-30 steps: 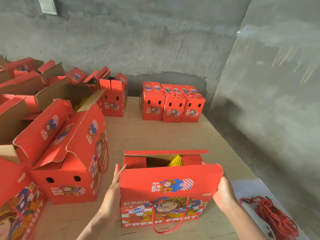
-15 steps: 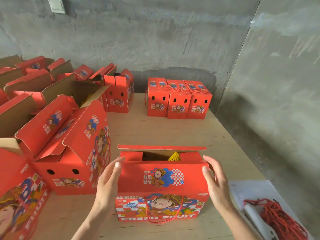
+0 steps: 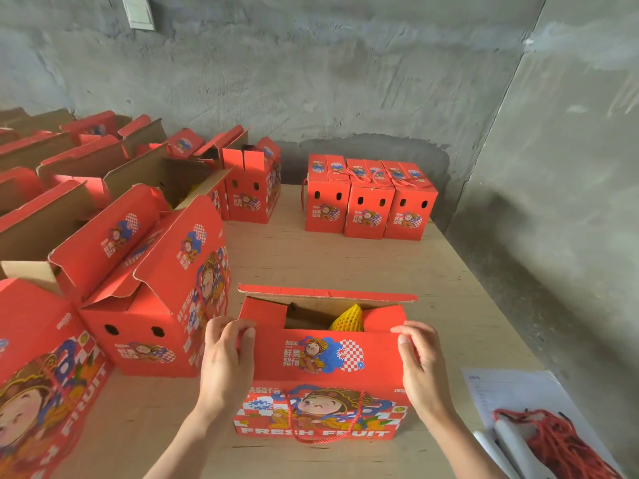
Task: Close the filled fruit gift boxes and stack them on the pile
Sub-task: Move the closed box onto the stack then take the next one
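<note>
A red fruit gift box (image 3: 321, 385) stands on the wooden table (image 3: 311, 257) right in front of me, top partly open. Its near flap is folded inward over the opening and the far flap (image 3: 325, 293) stands up. A fruit in yellow foam net (image 3: 347, 318) shows in the gap. My left hand (image 3: 224, 361) grips the near flap's left corner. My right hand (image 3: 420, 361) pinches its right corner. Three closed boxes (image 3: 368, 202) stand side by side at the far end by the wall.
Several open red boxes (image 3: 145, 281) crowd the left side of the table, flaps up. At the lower right lie a white sheet of paper (image 3: 511, 392) and a bundle of red cord (image 3: 560, 444). Bare concrete walls stand behind and to the right.
The near flap has come down from upright to folded over the opening. Both hands moved from the box's sides up to the flap's top corners. The view shifted closer.
</note>
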The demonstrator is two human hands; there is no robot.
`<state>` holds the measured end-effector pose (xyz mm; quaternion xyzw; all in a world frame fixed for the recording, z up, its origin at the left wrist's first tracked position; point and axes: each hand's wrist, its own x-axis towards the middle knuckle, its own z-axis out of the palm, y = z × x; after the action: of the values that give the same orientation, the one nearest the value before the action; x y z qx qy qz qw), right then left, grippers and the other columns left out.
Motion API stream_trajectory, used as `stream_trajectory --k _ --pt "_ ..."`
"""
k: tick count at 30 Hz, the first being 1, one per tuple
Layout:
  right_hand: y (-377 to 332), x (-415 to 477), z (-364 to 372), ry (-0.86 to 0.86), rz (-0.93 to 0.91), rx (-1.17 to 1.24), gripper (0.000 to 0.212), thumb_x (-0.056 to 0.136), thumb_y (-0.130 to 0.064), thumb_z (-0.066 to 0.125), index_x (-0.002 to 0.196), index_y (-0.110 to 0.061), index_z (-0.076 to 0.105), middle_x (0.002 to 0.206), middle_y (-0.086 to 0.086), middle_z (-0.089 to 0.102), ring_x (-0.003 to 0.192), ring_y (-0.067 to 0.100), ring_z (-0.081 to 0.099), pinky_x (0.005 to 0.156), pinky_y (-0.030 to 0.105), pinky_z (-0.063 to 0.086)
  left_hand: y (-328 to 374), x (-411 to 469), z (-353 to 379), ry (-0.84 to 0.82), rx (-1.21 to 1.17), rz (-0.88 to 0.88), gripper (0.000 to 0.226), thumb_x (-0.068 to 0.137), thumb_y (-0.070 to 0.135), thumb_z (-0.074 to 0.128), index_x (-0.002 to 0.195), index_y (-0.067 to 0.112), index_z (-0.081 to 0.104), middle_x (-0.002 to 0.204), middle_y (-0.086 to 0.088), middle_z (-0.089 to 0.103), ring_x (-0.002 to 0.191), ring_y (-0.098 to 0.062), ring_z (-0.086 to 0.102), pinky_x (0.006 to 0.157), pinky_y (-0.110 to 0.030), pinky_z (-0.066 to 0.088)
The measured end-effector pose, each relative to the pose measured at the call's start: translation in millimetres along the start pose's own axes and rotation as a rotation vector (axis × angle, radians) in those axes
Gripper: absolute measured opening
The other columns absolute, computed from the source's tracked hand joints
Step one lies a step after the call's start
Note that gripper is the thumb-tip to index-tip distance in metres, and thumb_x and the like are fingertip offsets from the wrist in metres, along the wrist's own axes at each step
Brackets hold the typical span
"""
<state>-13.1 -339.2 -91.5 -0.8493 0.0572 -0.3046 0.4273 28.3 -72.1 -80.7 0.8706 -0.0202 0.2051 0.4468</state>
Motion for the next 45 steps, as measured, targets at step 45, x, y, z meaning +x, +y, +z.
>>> stream_trajectory --k 45 --pt "13 24 -21 -0.481 0.241 0.236 0.053 0.08 -0.01 0.072 0.118 -0.023 0.037 0.151 -0.008 0.023 0.128 0.013 0.045 0.103 0.039 0.043 -14 39 -3 -0.4 -0.465 -0.392 0.076 0.089 -0.017 0.034 0.114 0.053 0.051 0.133 -0.002 0.053 0.108 -0.023 0.06 0.069 -0.031 0.058"
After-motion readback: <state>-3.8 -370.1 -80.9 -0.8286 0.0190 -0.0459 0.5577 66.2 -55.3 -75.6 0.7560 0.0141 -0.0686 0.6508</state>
